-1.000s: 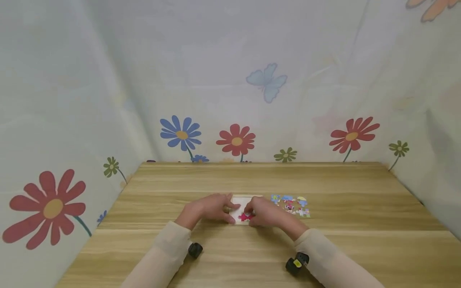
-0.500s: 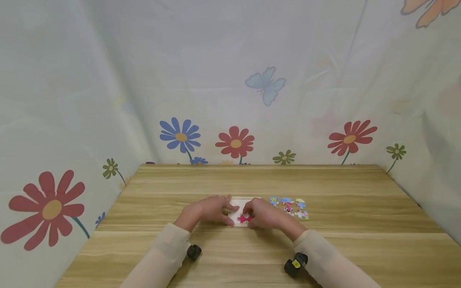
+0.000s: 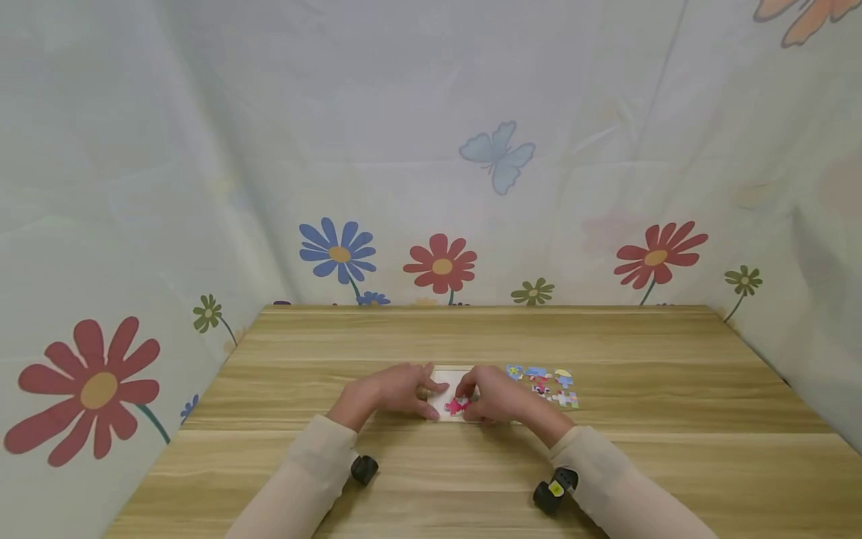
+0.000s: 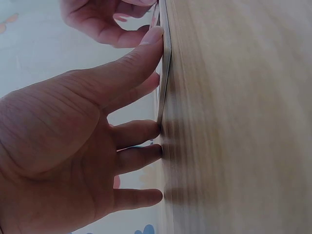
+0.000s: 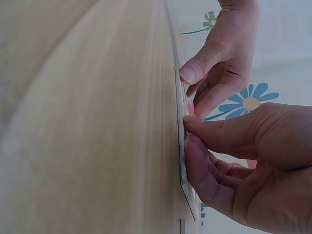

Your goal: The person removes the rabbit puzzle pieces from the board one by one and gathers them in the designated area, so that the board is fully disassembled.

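Note:
A shallow pale puzzle tray (image 3: 441, 376) lies on the table between both hands in the head view. My left hand (image 3: 400, 388) spans its left end. In the left wrist view the thumb (image 4: 148, 41) presses against the tray's edge, while the other fingers stretch out to the tabletop. Pink-red jigsaw pieces (image 3: 454, 406) lie in the lower part of the tray. Over the right part is my right hand (image 3: 501, 394), fingers curled, pinching a jigsaw piece mostly hidden by its fingertips. The right wrist view shows thumb and index fingertip (image 5: 190, 119) close together at the tray's surface.
Several loose jigsaw pieces (image 3: 566, 399), blue, pink and yellow, lie just right of the tray, partly behind the right forearm. The wooden table (image 3: 323, 337) meets a flower-printed curtain (image 3: 390, 150) at the back and sides. Black wrist cameras (image 3: 364, 470) sit on both wrists.
Both hands stay almost in place. The right fingertips shift slightly at the tray, and the pink-red pieces beside them look lighter than before. The head view tilts a little.

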The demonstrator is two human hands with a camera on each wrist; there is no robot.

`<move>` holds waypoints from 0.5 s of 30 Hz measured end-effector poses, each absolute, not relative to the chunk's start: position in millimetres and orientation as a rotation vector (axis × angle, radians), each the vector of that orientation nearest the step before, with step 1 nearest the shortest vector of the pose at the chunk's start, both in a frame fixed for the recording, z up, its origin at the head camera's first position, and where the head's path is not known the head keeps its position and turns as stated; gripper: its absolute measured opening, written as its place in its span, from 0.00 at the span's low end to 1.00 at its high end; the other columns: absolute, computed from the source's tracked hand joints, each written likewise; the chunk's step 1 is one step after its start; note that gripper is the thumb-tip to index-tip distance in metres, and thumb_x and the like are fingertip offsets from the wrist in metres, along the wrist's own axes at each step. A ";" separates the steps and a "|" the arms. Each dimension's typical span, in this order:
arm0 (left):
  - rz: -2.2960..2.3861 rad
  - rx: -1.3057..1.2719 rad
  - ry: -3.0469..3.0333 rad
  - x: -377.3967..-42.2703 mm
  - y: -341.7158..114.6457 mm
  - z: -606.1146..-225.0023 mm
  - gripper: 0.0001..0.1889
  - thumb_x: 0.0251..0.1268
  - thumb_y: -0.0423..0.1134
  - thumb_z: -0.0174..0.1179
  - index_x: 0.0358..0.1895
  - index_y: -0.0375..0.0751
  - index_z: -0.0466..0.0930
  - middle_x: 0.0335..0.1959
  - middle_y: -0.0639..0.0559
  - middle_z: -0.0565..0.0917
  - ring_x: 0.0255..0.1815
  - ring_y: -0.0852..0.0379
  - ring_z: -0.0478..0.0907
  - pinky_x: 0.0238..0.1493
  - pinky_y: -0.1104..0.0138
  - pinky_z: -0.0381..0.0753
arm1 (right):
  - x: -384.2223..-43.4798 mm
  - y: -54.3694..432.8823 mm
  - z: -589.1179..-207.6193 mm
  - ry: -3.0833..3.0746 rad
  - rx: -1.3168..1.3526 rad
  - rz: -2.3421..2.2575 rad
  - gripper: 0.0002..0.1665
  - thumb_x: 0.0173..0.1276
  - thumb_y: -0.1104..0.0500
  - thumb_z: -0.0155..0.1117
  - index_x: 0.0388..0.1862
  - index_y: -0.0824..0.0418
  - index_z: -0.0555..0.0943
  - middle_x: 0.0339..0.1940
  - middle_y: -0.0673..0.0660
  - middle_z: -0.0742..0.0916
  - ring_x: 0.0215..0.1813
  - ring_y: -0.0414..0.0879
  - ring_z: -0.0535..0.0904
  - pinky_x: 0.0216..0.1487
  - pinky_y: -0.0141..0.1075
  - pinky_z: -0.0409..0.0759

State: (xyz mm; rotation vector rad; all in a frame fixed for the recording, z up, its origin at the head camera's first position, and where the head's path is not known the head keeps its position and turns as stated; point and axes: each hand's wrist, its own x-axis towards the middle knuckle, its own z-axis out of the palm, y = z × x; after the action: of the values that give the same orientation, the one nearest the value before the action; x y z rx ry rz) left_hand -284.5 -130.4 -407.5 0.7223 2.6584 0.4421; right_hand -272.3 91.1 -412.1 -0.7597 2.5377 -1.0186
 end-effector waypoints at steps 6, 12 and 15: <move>0.462 0.699 2.653 -285.3 -129.6 -407.9 0.32 0.58 0.56 0.70 0.68 0.58 0.77 0.78 0.41 0.60 0.77 0.44 0.57 0.74 0.51 0.58 | -271.4 91.5 -412.2 2.530 -0.726 -1.033 0.12 0.59 0.71 0.74 0.42 0.66 0.83 0.35 0.58 0.83 0.22 0.45 0.80 0.22 0.35 0.81; 0.434 0.704 2.661 -285.7 -129.4 -408.2 0.32 0.58 0.57 0.70 0.68 0.59 0.77 0.78 0.42 0.60 0.77 0.44 0.57 0.74 0.51 0.58 | -272.2 92.3 -413.3 2.516 -0.714 -1.066 0.12 0.59 0.71 0.74 0.42 0.66 0.84 0.32 0.57 0.82 0.21 0.45 0.80 0.22 0.36 0.81; 0.437 0.705 2.659 -285.1 -129.9 -408.4 0.32 0.58 0.56 0.70 0.68 0.58 0.77 0.78 0.41 0.60 0.77 0.44 0.57 0.74 0.51 0.58 | -273.0 92.2 -414.9 2.500 -0.704 -1.089 0.13 0.58 0.72 0.74 0.42 0.66 0.84 0.29 0.57 0.83 0.20 0.45 0.80 0.22 0.36 0.82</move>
State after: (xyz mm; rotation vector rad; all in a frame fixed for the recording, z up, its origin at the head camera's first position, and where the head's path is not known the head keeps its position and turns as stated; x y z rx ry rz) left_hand -285.1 -129.9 -408.4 0.7052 2.6586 0.4368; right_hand -273.0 92.2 -414.9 -0.7044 2.5004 -1.0890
